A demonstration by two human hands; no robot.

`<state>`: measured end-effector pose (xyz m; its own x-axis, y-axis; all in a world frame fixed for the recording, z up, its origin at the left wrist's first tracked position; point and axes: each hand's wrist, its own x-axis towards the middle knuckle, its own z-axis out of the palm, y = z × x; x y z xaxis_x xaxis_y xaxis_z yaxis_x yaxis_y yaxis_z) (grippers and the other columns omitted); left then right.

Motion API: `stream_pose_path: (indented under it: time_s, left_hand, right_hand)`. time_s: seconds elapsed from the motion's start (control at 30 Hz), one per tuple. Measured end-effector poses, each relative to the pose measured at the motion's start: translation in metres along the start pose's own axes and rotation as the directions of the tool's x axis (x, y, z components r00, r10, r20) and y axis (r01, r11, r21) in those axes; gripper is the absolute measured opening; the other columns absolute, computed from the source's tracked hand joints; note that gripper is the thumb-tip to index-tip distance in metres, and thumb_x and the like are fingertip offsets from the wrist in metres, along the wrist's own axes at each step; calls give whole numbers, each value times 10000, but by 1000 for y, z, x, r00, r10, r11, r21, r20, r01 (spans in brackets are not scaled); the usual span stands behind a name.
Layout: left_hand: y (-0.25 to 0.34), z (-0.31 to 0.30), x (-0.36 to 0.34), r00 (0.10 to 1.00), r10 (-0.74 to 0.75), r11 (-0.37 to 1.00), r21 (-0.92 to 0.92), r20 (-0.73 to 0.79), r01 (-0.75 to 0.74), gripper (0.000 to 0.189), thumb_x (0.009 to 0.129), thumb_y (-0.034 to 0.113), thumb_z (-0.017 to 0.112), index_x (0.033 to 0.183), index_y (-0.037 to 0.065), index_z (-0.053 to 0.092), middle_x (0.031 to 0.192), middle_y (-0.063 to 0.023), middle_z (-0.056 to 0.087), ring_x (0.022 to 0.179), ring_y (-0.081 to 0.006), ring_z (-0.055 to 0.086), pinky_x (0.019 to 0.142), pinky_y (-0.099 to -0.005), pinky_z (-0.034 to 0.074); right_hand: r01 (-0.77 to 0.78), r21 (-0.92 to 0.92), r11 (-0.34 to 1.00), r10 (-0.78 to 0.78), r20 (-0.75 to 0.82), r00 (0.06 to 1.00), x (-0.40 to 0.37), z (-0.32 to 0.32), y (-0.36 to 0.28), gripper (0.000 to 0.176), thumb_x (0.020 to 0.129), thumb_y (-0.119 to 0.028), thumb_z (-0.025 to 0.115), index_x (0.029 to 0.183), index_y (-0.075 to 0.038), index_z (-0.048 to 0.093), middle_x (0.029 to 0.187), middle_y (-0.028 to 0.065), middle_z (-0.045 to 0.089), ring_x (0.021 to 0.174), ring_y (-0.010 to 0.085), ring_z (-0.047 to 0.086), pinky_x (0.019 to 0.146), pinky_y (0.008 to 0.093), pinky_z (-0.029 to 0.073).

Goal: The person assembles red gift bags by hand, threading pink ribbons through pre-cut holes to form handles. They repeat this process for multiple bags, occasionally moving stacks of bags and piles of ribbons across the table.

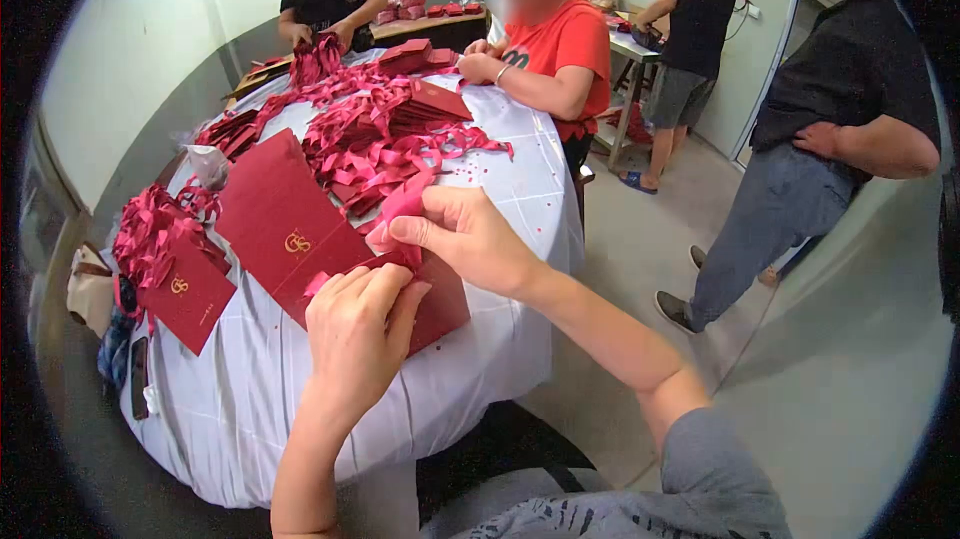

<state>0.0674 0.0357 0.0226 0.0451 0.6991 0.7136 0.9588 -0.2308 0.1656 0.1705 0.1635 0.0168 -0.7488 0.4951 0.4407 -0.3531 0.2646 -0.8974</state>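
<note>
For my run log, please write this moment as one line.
left hand: at red piece, grip unclear; right hand: pinching pink ribbon; table: ribbon heap, other red pieces

single head-worn view, facing forward and down, close above the table (500,339), room beyond

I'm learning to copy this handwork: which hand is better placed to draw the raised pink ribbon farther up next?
Probably the right hand: its thumb and fingers pinch the raised pink ribbon. The left hand sits lower, beside the red piece, so it seems better placed to steady.
</note>
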Motion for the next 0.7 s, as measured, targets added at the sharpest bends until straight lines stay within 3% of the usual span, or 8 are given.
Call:
stream_pose_path:
  time_s: [0.23,0.53,0.63,0.7]
  left_hand:
    - [4,-3,-2,999,-22,999,-23,27,22,128,744,111,671,748,32,570,646,-115,560,598,-286,540,561,-372,392]
    - [4,-3,-2,1000,-20,1000,-16,15,20,119,751,115,660,764,29,578,673,-122,573,621,-298,549,572,-382,402]
    - [2,-1,-1,999,36,998,43,-21,-35,130,761,129,651,738,49,552,641,-95,552,586,-268,531,555,-372,400]
    - [-2,-3,-1,999,48,999,21,1,-48,97,756,88,636,778,38,555,678,-102,568,638,-272,542,589,-376,418]
  right_hand:
    - [63,79,995,-56,-92,994,-5,11,-3,235,965,-101,399,1008,63,561,939,133,636,890,188,634,803,295,501]
    - [111,194,975,-103,-50,993,-8,11,0,260,988,-169,364,963,34,523,923,119,614,874,182,616,825,313,483]
    - [224,22,974,-221,-91,971,-5,12,0,286,987,-212,380,878,20,506,780,97,623,756,162,629,708,285,501]
    - [180,10,984,-174,-188,966,-7,16,-1,292,988,-218,378,855,12,498,754,96,614,723,158,629,654,269,497]
